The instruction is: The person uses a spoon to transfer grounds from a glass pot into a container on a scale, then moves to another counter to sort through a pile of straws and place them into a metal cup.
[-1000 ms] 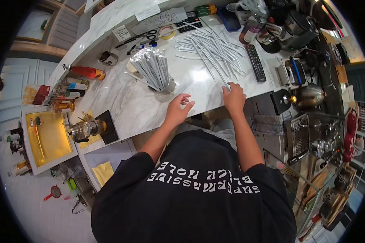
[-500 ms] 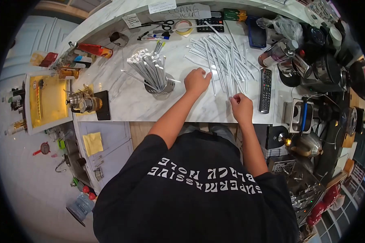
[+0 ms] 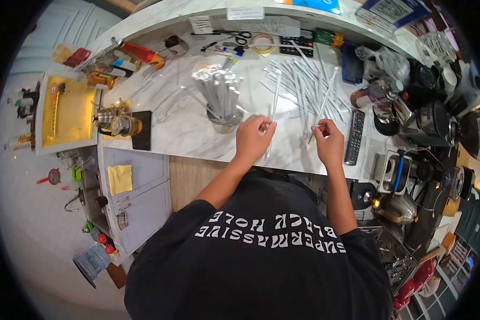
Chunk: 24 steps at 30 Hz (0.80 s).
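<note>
Here, a white floor point(image 3: 32, 224) is seen at the left, and a marble counter point(image 3: 170, 122) is spread across the top. A heap of white straws point(image 3: 298, 80) is scattered on the counter. More are stood in a metal cup point(image 3: 225, 121) just beside the heap. A black remote point(image 3: 356, 137) is laid at the right. A long straw point(image 3: 275, 98) is pinched in the left hand point(image 3: 253, 140). A second straw point(image 3: 325, 98) is pinched in the right hand point(image 3: 328, 143), near the remote.

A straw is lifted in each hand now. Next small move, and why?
Probably swing the left hand leftward and drop its straw into the cup: that cup already holds upright straws and sits right beside that hand. The right hand grips a second straw.
</note>
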Each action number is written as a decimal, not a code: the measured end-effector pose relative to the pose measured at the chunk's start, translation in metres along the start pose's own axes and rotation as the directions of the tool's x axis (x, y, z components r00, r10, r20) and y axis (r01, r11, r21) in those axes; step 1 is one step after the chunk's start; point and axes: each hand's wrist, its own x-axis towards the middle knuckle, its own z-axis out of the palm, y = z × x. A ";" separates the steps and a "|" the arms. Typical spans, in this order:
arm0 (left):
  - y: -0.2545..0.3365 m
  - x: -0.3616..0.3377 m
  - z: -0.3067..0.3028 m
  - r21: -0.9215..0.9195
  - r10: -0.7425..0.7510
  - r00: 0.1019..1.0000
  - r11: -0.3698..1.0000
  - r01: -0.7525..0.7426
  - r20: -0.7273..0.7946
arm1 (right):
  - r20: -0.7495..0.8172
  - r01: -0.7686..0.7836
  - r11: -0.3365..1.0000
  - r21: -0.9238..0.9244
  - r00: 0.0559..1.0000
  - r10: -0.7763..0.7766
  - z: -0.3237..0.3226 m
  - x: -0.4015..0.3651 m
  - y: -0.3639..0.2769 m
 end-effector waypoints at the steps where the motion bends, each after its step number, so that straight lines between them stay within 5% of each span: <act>1: -0.002 -0.014 -0.016 -0.011 0.007 0.999 1.000 -0.007 -0.038 | 0.020 0.018 1.000 0.008 1.000 -0.018 0.014 -0.001 -0.002; 10: -0.042 -0.049 -0.130 -0.063 -0.076 0.936 0.996 0.058 -0.344 | -0.053 0.478 0.862 0.167 0.878 -0.476 0.108 -0.003 -0.142; 17: -0.050 -0.013 -0.176 -0.179 -0.065 0.929 0.984 -0.001 -0.364 | -0.091 0.477 0.878 0.050 0.877 -0.471 0.187 -0.014 -0.106; 24: -0.033 0.031 -0.179 -0.272 0.076 0.959 0.950 -0.153 -0.273 | -0.188 0.305 0.949 0.081 0.940 -0.286 0.170 -0.028 -0.090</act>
